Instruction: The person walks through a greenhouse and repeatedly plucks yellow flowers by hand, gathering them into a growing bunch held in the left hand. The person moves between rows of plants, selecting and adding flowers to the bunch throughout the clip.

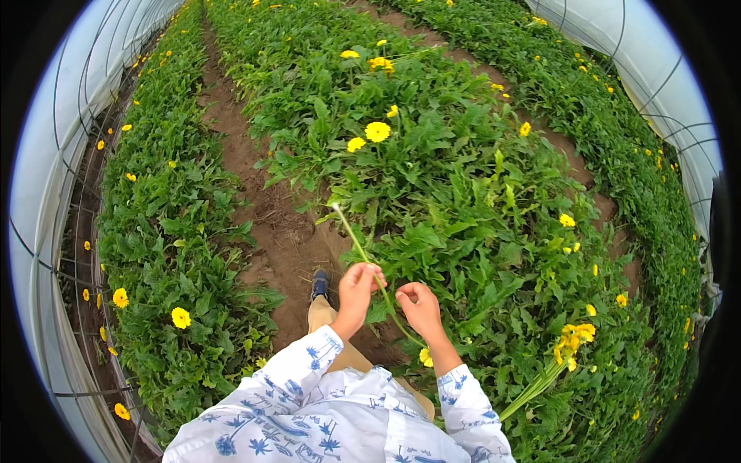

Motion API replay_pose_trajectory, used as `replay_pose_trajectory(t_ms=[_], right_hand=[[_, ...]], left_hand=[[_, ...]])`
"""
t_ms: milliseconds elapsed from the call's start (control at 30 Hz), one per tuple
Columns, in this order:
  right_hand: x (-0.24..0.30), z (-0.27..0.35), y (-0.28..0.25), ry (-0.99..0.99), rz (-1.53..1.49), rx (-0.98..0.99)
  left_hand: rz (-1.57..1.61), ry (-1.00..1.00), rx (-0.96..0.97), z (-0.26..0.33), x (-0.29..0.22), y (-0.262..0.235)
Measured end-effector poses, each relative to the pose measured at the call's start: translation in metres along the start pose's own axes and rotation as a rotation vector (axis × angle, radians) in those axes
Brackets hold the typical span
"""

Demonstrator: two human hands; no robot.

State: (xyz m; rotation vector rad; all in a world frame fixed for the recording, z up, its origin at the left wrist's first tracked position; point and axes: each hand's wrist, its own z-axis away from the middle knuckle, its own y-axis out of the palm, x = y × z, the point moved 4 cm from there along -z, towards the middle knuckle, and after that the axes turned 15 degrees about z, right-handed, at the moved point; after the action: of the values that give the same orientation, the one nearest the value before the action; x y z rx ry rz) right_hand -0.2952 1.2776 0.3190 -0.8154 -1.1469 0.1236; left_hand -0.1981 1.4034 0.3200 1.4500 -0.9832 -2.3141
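1. Your left hand (357,287) — fingers curled around a cut flower stem (363,258) near its middle, so the long stalk stays steady.
2. Your right hand (419,303) — fingers pinched on the same stem lower down; its yellow head (426,356) hangs just below that wrist, the bare cut end (336,207) pointing up over the soil path (266,224).
3. Bunch of yellow flowers (573,339) — seemingly tucked under your right arm, stems running back toward the sleeve; the grip is hidden.
4. Flower bed (463,193) — dense green leaves, scattered yellow blooms, along the path's right edge.
5. Your shoe (319,284) — on the path, beside the bed's near edge.
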Motion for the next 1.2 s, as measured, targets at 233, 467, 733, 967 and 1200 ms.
replay_pose_trajectory(t_ms=[233, 467, 733, 967, 1200], right_hand=[[0.077, -0.157, 0.081, -0.187, 0.544, 0.017], [0.098, -0.355, 0.144, -0.42, 0.884, -0.257], [0.065, -0.508, 0.148, -0.169, 1.598, 0.091], [-0.017, -0.521, 0.162, 0.185, 1.491, 0.114], [-0.091, -0.549, 0.211, 0.431, 1.253, 0.17]], left_hand=[[0.246, 0.014, -0.279, -0.124, -0.081, -0.109], [0.366, -0.185, -0.416, -0.276, -0.112, -0.176], [0.412, -0.393, -0.512, -0.375, -0.124, -0.207], [0.387, -0.549, -0.528, -0.403, -0.094, -0.192], [0.302, -0.706, -0.522, -0.397, -0.058, -0.19]])
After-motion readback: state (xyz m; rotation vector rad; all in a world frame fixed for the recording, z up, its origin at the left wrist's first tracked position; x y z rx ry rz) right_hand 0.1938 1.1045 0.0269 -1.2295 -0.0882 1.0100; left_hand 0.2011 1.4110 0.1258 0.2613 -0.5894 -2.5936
